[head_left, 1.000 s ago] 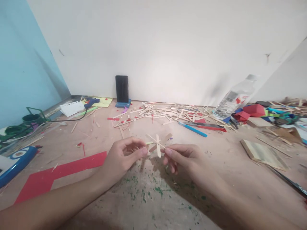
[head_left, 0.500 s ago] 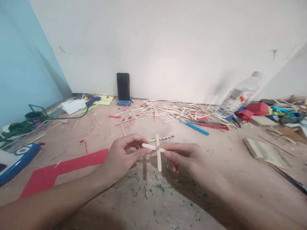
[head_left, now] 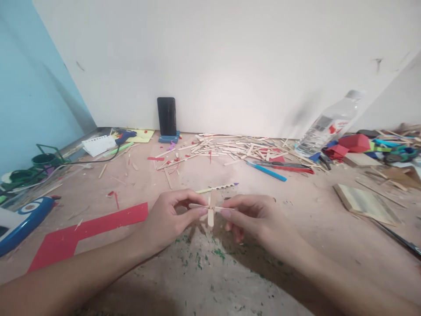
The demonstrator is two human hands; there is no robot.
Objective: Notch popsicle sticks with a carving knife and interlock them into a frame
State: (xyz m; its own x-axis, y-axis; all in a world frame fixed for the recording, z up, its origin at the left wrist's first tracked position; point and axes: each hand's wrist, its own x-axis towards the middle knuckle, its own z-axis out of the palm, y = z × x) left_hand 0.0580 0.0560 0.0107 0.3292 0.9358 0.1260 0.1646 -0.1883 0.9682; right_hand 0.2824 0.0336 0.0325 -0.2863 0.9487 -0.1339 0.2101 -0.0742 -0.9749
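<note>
A small cross of glued popsicle sticks (head_left: 210,210) is held just above the worn wooden floor between both hands. My left hand (head_left: 171,217) pinches its left arm with thumb and fingers. From the other side my right hand (head_left: 253,215) pinches its right arm. One stick of the cross points down toward me, the other lies level. A pencil (head_left: 219,188) rests on the floor just behind the cross.
A heap of loose popsicle sticks (head_left: 230,151) lies behind, with a blue pen (head_left: 266,171) and a red cutter. A phone (head_left: 166,116) leans on the wall. A plastic bottle (head_left: 329,123), red paper strip (head_left: 85,230), glue gun (head_left: 123,137) and wooden board (head_left: 365,204) lie around.
The stick cross has been turned and lowered slightly between my fingers; its long stick now looks shorter and tilted. Both hands stay pinched on it.
</note>
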